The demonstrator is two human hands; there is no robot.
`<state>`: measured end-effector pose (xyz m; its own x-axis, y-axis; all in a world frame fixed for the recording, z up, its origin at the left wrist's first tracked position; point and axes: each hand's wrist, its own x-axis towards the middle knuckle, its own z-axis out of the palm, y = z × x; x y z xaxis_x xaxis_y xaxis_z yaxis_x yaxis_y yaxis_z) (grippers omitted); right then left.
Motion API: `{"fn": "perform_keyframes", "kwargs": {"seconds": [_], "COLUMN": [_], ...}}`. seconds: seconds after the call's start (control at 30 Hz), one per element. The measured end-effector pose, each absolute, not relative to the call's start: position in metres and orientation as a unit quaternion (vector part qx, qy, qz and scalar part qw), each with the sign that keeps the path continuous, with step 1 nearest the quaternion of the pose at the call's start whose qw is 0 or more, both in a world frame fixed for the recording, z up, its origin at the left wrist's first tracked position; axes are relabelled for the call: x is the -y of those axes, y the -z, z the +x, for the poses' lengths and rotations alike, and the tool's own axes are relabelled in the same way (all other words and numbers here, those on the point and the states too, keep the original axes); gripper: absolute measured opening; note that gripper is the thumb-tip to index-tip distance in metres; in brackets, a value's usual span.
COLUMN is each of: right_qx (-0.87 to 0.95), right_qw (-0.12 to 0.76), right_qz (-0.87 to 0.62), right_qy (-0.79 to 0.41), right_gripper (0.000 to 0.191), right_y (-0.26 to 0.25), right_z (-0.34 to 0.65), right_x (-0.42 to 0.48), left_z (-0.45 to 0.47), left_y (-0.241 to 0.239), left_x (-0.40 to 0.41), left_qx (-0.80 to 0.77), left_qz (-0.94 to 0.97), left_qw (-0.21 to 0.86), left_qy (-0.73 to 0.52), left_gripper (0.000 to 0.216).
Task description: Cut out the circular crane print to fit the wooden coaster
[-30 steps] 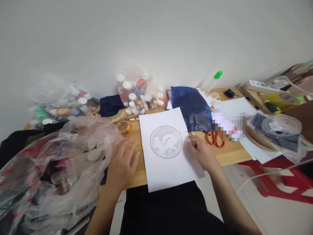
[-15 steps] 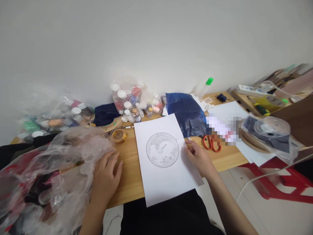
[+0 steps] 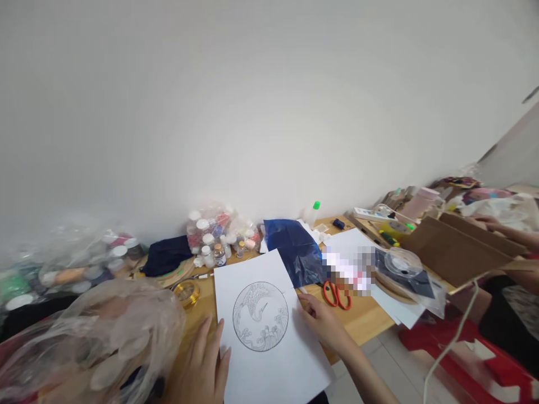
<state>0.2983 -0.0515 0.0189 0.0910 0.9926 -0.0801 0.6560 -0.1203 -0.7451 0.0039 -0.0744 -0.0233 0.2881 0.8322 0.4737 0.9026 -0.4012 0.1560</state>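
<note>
A white sheet of paper [image 3: 269,376] lies at the table's front, its lower end reaching past the edge. Printed on it is a round line drawing [image 3: 261,317] of a long-beaked bird above waves. My left hand [image 3: 204,365] is open, fingers apart, at the sheet's left edge. At the right edge, my right hand [image 3: 322,320] has its fingers curled closed. A thin pale stick, pen-like, seems to show at its fingertips; its kind is unclear. Orange-handled scissors [image 3: 337,294] lie just right of that hand, and a blue plastic sheet [image 3: 292,247] is behind the paper.
A clear plastic bag [image 3: 138,325] bulges at the left. Small bottles [image 3: 219,255], a wire spool [image 3: 186,293] and dark cloth [image 3: 168,254] sit behind. Rightward are a bagged hoop [image 3: 404,280], a brown box [image 3: 455,252], a red stool [image 3: 455,348] and another person's arm [image 3: 501,227].
My view has tilted up and turned right, so the table sits lower. My left hand has moved from beside the plastic bag to the paper's left edge. My right hand stays at its right edge.
</note>
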Motion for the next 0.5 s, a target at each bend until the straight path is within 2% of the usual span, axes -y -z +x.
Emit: {"fn": "perform_keyframes", "kwargs": {"seconds": [0.13,0.3,0.5], "right_qx": [0.602,0.598,0.633], "right_qw": [0.309,0.364,0.371], "right_qz": [-0.678,-0.651,-0.601], "right_qy": [-0.287,-0.293,-0.318], "right_gripper": [0.037,0.048,0.044], "right_y": [-0.012,-0.005,-0.011], "right_z": [0.303,0.304,0.296], "right_x": [0.056,0.061,0.068], "left_z": [0.020,0.020,0.022], "left_y": [0.021,0.019,0.019], "left_x": [0.071,0.066,0.057], "left_qx": [0.620,0.619,0.609], "left_qz": [-0.751,-0.750,-0.753], "left_qw": [0.019,-0.031,-0.064], "left_qy": [0.227,0.229,0.242], "left_gripper": [0.043,0.041,0.040]}}
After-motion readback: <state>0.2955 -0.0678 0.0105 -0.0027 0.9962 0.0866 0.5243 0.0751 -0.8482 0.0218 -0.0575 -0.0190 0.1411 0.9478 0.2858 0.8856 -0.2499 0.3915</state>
